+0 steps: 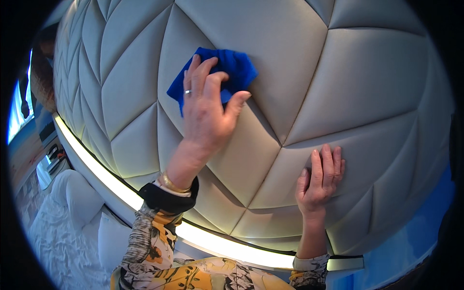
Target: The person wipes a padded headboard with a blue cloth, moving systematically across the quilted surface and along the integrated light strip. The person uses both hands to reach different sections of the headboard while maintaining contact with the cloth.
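Under the curved fingers of my left hand [210,101] is a bright blue cloth [237,67], pressed against a padded grey-beige upholstered panel [366,79]. The cloth is creased, and part of it is hidden beneath the palm. A ring and a gold-coloured bracelet [172,183] are on this hand and wrist. Lower and to the right, my right hand [320,181] rests on the same panel with nothing in it, its thumb apart from the fingers. Stitched seams divide the panel into slanted, leaf-like segments.
A glowing light strip [232,241] follows the panel's lower edge. At lower left lie rumpled white bedding [59,224] and pale pillows [81,195]. Beyond them stands a small glossy table [45,174] with dark objects. A bright window [21,105] shows at far left, a blue surface [409,232] at lower right.
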The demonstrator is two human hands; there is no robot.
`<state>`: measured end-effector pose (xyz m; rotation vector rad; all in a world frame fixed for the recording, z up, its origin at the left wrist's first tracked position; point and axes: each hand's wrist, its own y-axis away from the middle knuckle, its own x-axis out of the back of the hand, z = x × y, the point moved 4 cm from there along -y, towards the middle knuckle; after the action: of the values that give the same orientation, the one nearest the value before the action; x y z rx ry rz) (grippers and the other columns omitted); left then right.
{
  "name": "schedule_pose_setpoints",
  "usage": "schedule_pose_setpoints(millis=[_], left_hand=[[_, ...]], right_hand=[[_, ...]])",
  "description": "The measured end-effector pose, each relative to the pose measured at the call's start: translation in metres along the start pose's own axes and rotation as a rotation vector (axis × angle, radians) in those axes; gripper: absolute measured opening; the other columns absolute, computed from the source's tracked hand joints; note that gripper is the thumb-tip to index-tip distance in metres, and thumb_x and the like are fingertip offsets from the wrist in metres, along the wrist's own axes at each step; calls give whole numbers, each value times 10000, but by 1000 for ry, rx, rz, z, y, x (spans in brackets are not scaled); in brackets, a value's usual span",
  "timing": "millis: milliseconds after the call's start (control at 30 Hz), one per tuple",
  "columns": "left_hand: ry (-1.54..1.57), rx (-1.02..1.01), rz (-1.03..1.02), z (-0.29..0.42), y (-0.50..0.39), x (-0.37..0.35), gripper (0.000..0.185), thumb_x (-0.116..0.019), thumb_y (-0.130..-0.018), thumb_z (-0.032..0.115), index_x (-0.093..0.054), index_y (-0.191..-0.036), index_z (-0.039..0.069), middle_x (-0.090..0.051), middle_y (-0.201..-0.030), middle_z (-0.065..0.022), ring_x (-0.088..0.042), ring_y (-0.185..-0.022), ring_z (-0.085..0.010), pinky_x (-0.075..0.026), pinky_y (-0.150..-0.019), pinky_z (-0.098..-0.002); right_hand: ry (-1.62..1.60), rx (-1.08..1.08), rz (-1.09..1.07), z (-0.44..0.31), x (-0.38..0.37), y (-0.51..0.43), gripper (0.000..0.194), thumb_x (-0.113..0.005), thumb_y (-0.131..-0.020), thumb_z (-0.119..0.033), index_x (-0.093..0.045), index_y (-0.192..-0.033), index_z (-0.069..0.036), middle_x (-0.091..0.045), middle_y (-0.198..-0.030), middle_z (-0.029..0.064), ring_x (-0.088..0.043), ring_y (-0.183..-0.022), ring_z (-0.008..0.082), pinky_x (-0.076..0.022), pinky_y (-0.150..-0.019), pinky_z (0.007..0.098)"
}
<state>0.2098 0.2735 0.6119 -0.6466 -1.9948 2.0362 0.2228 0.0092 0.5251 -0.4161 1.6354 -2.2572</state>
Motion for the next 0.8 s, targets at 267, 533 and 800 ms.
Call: schedule_pose_setpoints(millis=[267,533,800], left_hand=[[-121,-147,-161,36,46,-24,663,-764,-802,417,-581,-1322,50,-406,-1399,-214,-338,-1376,-524,-302,-1082,-687],[-30,-336,-348,76,102,-28,532,-436,-1006,549,-580,-1396,216,-452,-1517,-117,-370,-1444,-355,-94,-1224,-582],[-102,-461,-397,86,38,-34,615,-343,-1018,581,-546,-1441,183,-397,-1580,-94,-306,-1492,-296,-29,-1209,-609]], right_hand=[[26,-8,-11,-3,-2,1,370,-561,-938,-171,-629,-1277,-40,-547,-1417,150,-447,-1383,389,-259,-1191,526],[47,-7,-2,0,-1,4,357,-527,-976,-204,-621,-1283,-48,-552,-1410,152,-453,-1377,391,-285,-1173,538],[74,-5,7,8,18,11,359,-523,-982,-208,-622,-1291,-55,-546,-1421,148,-463,-1371,388,-283,-1176,538]])
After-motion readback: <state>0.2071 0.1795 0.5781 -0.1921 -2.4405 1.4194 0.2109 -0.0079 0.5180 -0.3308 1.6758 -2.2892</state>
